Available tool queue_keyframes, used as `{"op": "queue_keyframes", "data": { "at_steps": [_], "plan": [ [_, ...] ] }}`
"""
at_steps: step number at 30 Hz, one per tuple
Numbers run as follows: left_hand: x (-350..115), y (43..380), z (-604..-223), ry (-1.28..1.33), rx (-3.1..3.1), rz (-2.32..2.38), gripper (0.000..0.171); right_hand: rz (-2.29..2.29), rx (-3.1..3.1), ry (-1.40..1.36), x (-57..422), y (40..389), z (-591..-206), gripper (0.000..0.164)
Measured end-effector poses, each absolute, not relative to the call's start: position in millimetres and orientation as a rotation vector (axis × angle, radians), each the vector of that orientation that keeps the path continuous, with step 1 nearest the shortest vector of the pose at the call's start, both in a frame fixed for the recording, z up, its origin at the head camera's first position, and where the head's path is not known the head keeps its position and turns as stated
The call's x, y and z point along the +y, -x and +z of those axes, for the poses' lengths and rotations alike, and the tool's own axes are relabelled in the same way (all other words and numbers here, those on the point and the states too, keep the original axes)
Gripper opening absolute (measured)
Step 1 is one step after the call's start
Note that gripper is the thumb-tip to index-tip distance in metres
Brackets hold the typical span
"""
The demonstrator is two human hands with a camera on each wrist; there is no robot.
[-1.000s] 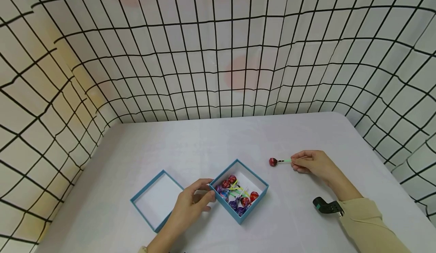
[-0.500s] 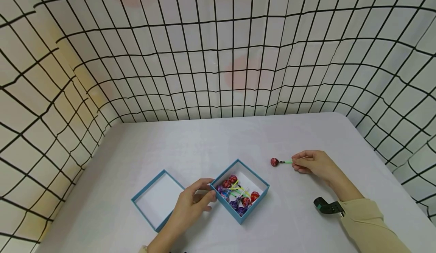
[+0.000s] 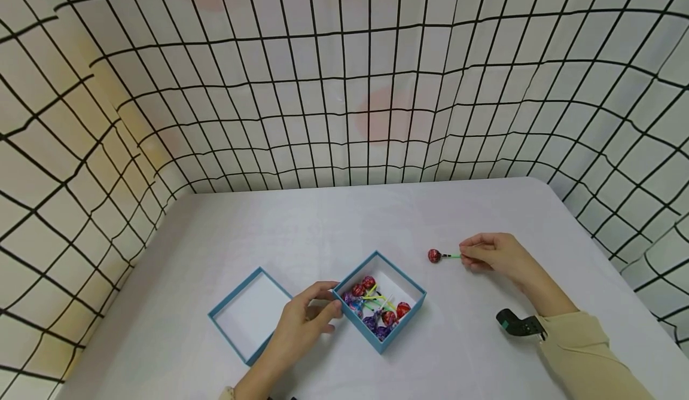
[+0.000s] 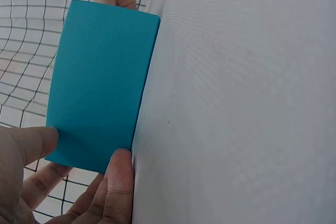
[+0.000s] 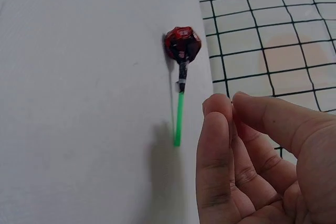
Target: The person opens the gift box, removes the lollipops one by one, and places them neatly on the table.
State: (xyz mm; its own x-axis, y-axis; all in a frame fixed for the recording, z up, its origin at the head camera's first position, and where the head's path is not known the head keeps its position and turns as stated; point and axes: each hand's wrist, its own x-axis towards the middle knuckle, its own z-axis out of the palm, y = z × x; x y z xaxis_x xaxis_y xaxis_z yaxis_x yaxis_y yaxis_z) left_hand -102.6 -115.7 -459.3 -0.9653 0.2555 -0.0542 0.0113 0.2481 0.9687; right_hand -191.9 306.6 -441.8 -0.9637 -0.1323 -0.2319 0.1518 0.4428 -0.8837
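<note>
A blue-rimmed box (image 3: 405, 275) with a white inside holds several lollipops (image 3: 389, 318) with red and purple wrappers. My left hand (image 3: 301, 322) grips the box's left corner, its thumb and fingers on either side. A red lollipop (image 5: 182, 45) with a green stick lies by itself on the table to the right of the box. My right hand (image 3: 495, 255) is beside the stick's end; in the right wrist view its thumb and index fingertips are close together and apart from the stick, with nothing held.
A blue-rimmed lid (image 3: 244, 316), white inside, lies left of the box, partly behind my left forearm. All sits on a white-covered table (image 3: 323, 226). Black-gridded curtain (image 3: 344, 101) stands along the back and sides. A black device (image 3: 518, 323) is on my right wrist.
My right hand has shifted slightly up and back from the lollipop. The lollipop, the box and my left hand stay in place; the view shifts a little.
</note>
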Motion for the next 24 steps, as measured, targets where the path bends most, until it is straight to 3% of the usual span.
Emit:
{"op": "queue_keyframes", "data": {
  "at_steps": [24],
  "plan": [
    [-115.7,102.9,-460.0,-0.258,2.321,1.786,0.037,-1.392,2.504,0.257,250.9,176.0,-378.2,0.033]
  ]
}}
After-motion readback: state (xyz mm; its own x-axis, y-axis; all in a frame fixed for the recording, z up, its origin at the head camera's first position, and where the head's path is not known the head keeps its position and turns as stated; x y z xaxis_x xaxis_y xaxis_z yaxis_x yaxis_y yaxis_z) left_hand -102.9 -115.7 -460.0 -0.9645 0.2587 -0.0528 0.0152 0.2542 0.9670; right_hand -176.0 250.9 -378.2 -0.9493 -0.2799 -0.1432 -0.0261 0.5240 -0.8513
